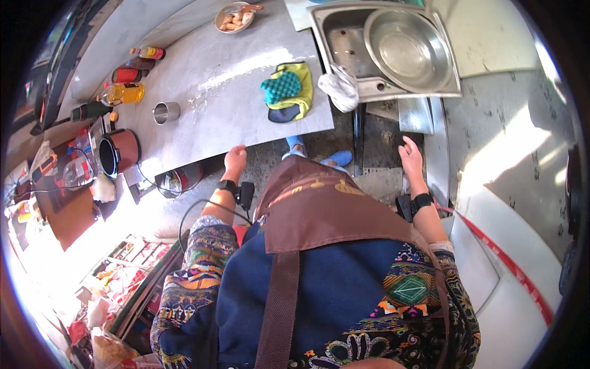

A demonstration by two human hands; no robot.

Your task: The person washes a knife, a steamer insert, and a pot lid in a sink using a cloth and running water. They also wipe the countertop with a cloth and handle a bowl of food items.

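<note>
My left hand (235,159) hangs just off the front edge of the grey table (221,120). Its fingers look loosely curled and nothing shows in them; how far they are apart I cannot tell. On the other side, my right hand (410,157) is in the air below the sink unit (343,46), fingers partly spread and holding nothing. A yellow-green and dark cloth (302,99) lies near the table's right corner, a teal textured cloth (281,87) on top. A white cloth (339,87) drapes over the sink's front rim. A large metal basin (405,46) sits in the sink.
On the table stand a metal cup (167,113), a brown-red pot (126,150), an oil bottle (122,93), several other bottles and a bowl (234,28) of pale food pieces with a handled utensil. A crate (133,267) of packets is lower left. A red strap (502,260) runs at right.
</note>
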